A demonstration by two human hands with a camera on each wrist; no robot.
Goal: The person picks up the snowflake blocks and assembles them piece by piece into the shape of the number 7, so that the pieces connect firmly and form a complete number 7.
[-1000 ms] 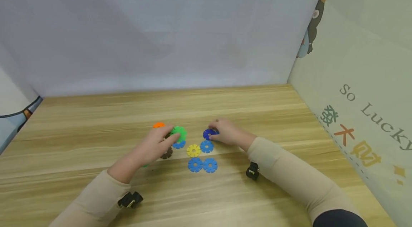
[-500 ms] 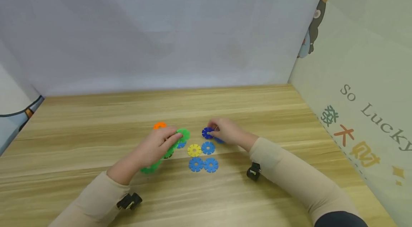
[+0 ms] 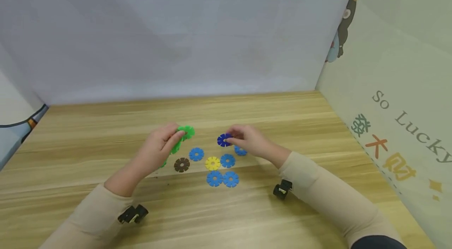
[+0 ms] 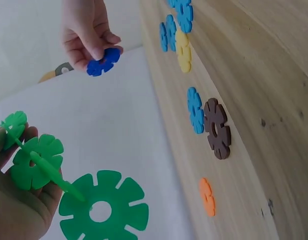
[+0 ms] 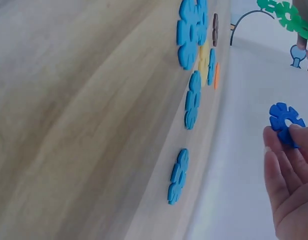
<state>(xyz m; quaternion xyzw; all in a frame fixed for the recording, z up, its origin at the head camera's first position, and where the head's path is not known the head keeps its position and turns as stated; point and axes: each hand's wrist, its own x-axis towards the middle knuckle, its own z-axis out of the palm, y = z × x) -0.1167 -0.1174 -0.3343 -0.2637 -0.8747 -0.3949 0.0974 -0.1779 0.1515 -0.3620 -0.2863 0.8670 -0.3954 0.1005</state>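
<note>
My left hand [image 3: 150, 151] grips several green notched snowflake discs [image 3: 188, 132] joined in a chain. In the left wrist view, the linked green discs [image 4: 104, 192] slot into one another at angles, lifted off the table. Between thumb and fingers, my right hand [image 3: 254, 141] pinches a dark blue snowflake disc [image 3: 221, 140], also raised above the table. The two hands are apart, with the dark blue disc to the right of the green chain. Below them lie a brown disc [image 3: 181, 165], a yellow disc [image 3: 212, 163] and several light blue discs [image 3: 196, 154].
An orange disc [image 4: 206, 196] lies on the wooden table [image 3: 275, 221], hidden behind my left hand in the head view. A pale backdrop [image 3: 183, 44] rises at the table's far edge, and a printed wall panel [image 3: 399, 84] borders the right side.
My left hand has lifted the green chain up and to the left, uncovering the brown and light blue discs. My right hand has raised the dark blue disc and moved it slightly left.
</note>
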